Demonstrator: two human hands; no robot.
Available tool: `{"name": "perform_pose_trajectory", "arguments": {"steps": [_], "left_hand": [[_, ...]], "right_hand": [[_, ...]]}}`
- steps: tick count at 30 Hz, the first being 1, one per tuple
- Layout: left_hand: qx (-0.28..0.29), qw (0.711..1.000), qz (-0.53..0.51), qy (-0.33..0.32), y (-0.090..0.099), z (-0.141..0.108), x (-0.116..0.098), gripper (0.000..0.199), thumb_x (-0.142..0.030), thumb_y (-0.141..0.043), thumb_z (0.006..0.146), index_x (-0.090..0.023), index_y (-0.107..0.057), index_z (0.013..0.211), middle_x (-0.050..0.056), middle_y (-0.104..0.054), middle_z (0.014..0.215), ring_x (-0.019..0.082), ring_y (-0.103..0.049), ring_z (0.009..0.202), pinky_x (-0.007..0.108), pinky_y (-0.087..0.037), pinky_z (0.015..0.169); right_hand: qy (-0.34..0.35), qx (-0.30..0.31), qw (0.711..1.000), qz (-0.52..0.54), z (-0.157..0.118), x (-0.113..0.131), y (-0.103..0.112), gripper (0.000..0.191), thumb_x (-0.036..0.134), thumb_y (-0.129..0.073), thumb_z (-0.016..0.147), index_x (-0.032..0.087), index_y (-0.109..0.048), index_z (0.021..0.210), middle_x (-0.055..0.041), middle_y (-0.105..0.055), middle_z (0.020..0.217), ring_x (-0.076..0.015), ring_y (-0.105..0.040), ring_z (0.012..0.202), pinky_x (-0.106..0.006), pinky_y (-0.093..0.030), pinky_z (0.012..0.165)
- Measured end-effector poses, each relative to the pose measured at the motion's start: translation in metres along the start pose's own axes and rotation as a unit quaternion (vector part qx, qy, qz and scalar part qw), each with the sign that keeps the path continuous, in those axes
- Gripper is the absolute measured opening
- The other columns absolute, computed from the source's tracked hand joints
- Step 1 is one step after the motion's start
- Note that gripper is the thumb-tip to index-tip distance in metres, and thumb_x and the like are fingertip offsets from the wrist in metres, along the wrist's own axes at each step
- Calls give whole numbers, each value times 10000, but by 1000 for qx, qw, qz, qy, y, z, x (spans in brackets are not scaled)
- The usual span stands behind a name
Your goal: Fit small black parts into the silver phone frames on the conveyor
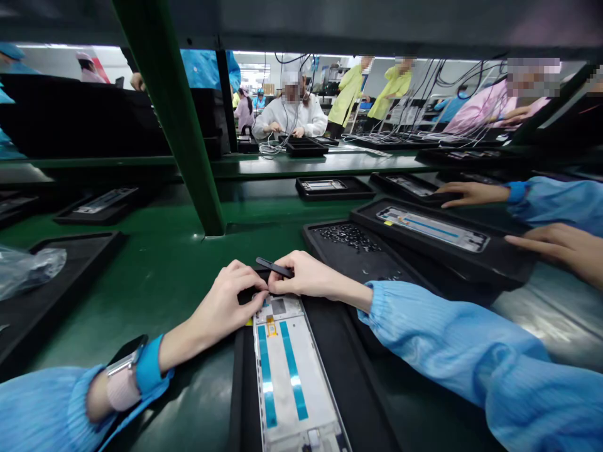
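A silver phone frame (pixel 308 376) with two blue strips and a small orange flex piece lies in a black tray (pixel 362 383) at the bottom centre. At its top edge my left hand (pixel 230 301) is closed, thumb and fingers pinched together; what sits between the fingertips is too small to make out. Touching it from the right, my right hand (pixel 306 274) is closed around black tweezers (pixel 274 268), which point up and to the left. The fingertips of both hands meet over the frame's top end.
A black tray (pixel 330 251) of small dark parts stands behind my right forearm, overlapped by another tray (pixel 499 251) with a phone frame. A co-worker's hands (pixel 560 248) reach in at right. A green post (pixel 188 150) rises left of centre; a tray with plastic (pixel 89 263) lies left.
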State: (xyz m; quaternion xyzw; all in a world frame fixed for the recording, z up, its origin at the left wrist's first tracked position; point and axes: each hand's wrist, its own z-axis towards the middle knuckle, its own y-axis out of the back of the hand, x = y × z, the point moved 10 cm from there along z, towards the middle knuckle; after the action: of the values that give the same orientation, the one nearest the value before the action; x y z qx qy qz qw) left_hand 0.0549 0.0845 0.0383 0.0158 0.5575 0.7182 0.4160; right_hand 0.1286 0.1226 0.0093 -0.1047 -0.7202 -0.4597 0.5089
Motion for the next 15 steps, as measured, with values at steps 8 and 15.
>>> {"name": "perform_pose_trajectory", "arguments": {"steps": [8,15], "left_hand": [[-26,991,-92,92,4,-6,19,111,-208,-513,813,-168,-616,802,19,-646,797,150,-573,739,266,-440,682],[-60,974,-144,167,11,-11,31,162,-294,-501,833,-164,-580,776,3,-610,750,138,-556,700,242,-431,628]], "right_hand": [[-16,-16,1000,-7,-1,-2,4,150,235,-527,705,128,-632,691,38,-478,475,-61,-420,440,-170,-276,415],[-22,-5,999,-40,-4,0,6,184,241,-518,736,112,-642,692,12,-532,545,-69,-434,475,-186,-295,452]]}}
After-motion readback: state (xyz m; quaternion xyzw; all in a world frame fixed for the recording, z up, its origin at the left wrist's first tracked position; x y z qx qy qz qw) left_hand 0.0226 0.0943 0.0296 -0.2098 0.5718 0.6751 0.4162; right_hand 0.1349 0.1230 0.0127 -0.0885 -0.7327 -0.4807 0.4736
